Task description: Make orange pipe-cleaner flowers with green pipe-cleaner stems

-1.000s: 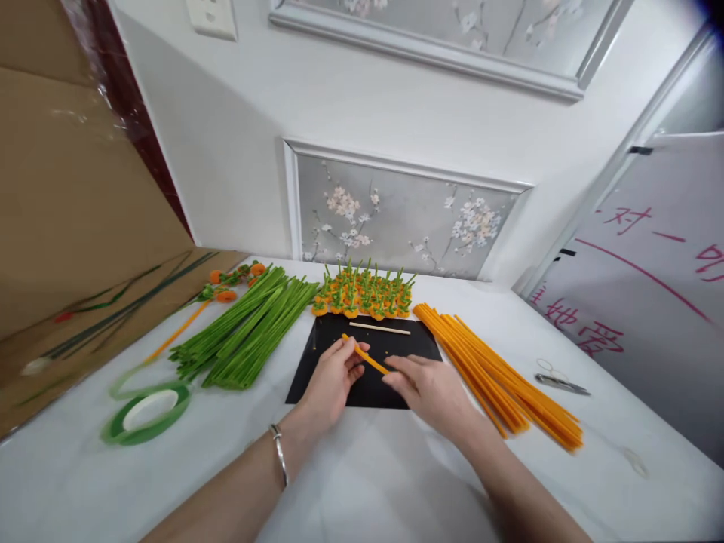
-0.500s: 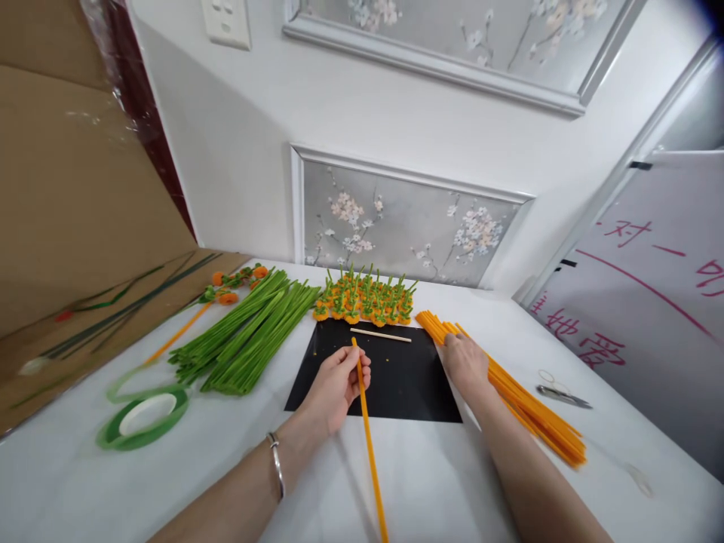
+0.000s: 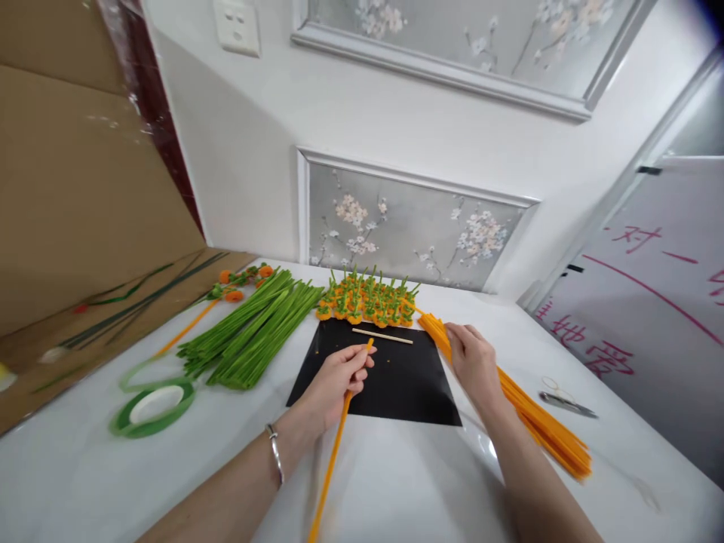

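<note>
Two bare hands work over one white tabletop (image 3: 385, 490): the left hand (image 3: 336, 381), its wrist wearing one silver bracelet (image 3: 274, 454), and the right hand (image 3: 473, 363). One orange stem (image 3: 332, 460) is gripped in the left hand, thumb and fingers closed around it near its upper end, above the near edge of one black mat (image 3: 407, 385). The right hand's fingers are bunched at one bundle of orange stems (image 3: 546, 424), too overlapped to count; whether they pinch a stem, I cannot tell. One pale stick (image 3: 382, 336) lies on the mat. Behind it sits one packed cluster of orange flower heads (image 3: 367, 302) with upright green stalks, too dense to count. To the left are one bundle of green stems (image 3: 252, 332), at least three loose orange flowers (image 3: 234, 296) and one roll of green tape (image 3: 144, 431); at far right lies one pair of scissors (image 3: 567, 405). Magenta handwriting on a white board (image 3: 667, 317) includes 对 and 一 above, 她 and 爱 below, with other characters cut off. The held stem is bright orange, slender and softly matte, its short tip rising past the thumb and its longer part slanting down out of view.
</note>
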A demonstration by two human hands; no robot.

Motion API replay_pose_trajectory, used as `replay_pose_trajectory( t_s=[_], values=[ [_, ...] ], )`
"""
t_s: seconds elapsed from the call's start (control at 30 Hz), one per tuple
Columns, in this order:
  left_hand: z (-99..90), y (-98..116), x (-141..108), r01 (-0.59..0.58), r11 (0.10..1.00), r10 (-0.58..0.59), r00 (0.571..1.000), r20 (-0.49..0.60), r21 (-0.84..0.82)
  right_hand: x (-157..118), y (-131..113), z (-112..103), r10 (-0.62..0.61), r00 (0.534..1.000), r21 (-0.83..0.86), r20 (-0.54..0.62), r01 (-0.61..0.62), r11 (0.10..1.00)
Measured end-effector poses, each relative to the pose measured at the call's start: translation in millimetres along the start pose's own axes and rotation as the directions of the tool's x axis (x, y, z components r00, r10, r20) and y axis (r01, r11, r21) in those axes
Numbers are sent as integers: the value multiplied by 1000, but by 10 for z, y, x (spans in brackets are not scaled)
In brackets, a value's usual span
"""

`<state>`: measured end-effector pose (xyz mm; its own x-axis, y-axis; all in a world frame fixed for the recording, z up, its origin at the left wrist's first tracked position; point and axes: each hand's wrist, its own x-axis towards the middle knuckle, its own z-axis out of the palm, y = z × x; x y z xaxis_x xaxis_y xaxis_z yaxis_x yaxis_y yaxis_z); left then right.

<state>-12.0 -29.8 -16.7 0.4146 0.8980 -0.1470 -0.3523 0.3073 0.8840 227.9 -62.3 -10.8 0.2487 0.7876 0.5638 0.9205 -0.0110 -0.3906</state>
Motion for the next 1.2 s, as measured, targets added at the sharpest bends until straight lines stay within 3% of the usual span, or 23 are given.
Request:
replay_pose_trajectory(
  t_s=[0.07,0.17,0.27,0.53,0.7,0.83,1.2],
  values=[
    [-8,11,-20,-28,999,27,999,20,34,-56,-118,27,-97,995,262,-16,98,960],
    [-11,25,-50,-100,994,99,995,33,44,-157,-301,101,-157,980,457,122,84,885],
    [6,40,-70,-177,981,174,984,37,74,-238,-400,170,-219,949,463,224,94,881],
    [67,5,-64,-214,953,233,970,-67,212,-273,-446,183,-262,924,466,279,108,878],
    [120,-38,-84,-188,962,185,982,32,196,-277,-681,233,-201,946,702,253,-36,711],
    [152,-36,-94,-146,976,135,988,75,162,-285,-775,289,-171,953,768,249,-87,634],
    [112,-43,-51,-60,998,60,998,32,13,-315,-688,353,-137,977,725,161,-23,688]
  ],
)
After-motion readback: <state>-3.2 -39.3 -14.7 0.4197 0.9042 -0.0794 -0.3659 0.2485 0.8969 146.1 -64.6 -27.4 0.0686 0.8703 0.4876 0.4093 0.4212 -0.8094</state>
